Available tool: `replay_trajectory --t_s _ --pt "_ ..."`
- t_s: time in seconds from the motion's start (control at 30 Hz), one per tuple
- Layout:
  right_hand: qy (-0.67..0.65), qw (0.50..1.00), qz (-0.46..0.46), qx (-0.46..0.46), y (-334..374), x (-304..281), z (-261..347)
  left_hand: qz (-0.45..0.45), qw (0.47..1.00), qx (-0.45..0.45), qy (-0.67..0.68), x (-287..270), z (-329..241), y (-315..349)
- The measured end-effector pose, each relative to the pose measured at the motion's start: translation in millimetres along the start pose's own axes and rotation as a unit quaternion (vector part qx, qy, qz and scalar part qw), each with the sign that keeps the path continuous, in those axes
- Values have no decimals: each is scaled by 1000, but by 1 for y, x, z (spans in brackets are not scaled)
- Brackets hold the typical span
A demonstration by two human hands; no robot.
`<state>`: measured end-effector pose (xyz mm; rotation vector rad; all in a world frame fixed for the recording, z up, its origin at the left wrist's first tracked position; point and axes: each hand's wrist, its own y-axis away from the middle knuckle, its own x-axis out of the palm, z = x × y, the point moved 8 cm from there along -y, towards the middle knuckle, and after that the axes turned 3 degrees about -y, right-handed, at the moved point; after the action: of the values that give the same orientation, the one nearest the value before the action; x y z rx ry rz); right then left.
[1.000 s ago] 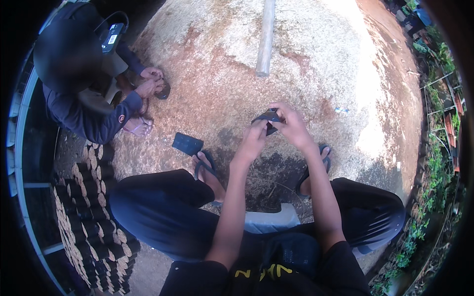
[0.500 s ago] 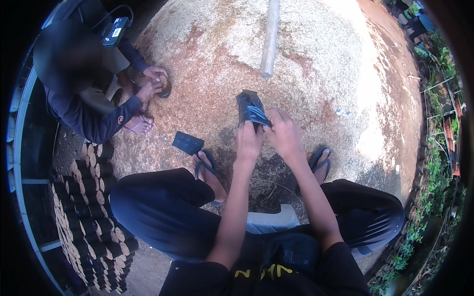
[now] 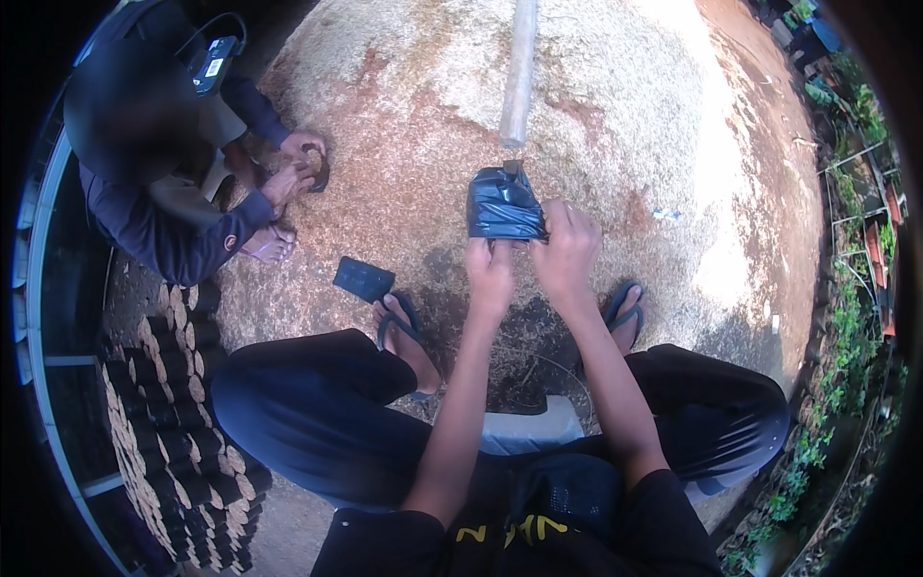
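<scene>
Between my knees I hold a small black plastic nursery bag (image 3: 505,204), its sides spread and wrinkled. My left hand (image 3: 491,271) is closed on the bag's near left edge. At the near right edge my right hand (image 3: 567,248) pinches the plastic, its fingers partly hidden. A flat black pile of what look like folded bags (image 3: 363,278) lies on the ground beside my left sandal (image 3: 402,325).
A person (image 3: 178,216) crouches at the left, both hands on a small dark bag. Filled black bags (image 3: 183,413) stand packed below them. A grey pole (image 3: 519,77) lies on the husk-strewn ground ahead. Plants (image 3: 836,385) line the right. A pale stool (image 3: 534,423) is under me.
The bag has gone from narrow and folded to spread wide between my hands. My right hand has shifted slightly right and turned.
</scene>
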<state>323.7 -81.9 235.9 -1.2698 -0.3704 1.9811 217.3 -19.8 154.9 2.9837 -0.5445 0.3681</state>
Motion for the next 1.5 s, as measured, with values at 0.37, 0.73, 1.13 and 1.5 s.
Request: replay_trajectory --t_s 0.37,0.73,1.13,1.5 --pt "-76 995 56 38 15 22 9 29 728 -11 684 -20 -5 -12" --pt "-363 892 243 115 -10 23 -39 79 878 -117 458 -35 4 -19" --pt "-404 855 275 172 14 53 -80 197 857 -324 350 -9 37 4" --pt "-380 846 305 216 24 51 -110 228 792 -396 405 -33 73 0"
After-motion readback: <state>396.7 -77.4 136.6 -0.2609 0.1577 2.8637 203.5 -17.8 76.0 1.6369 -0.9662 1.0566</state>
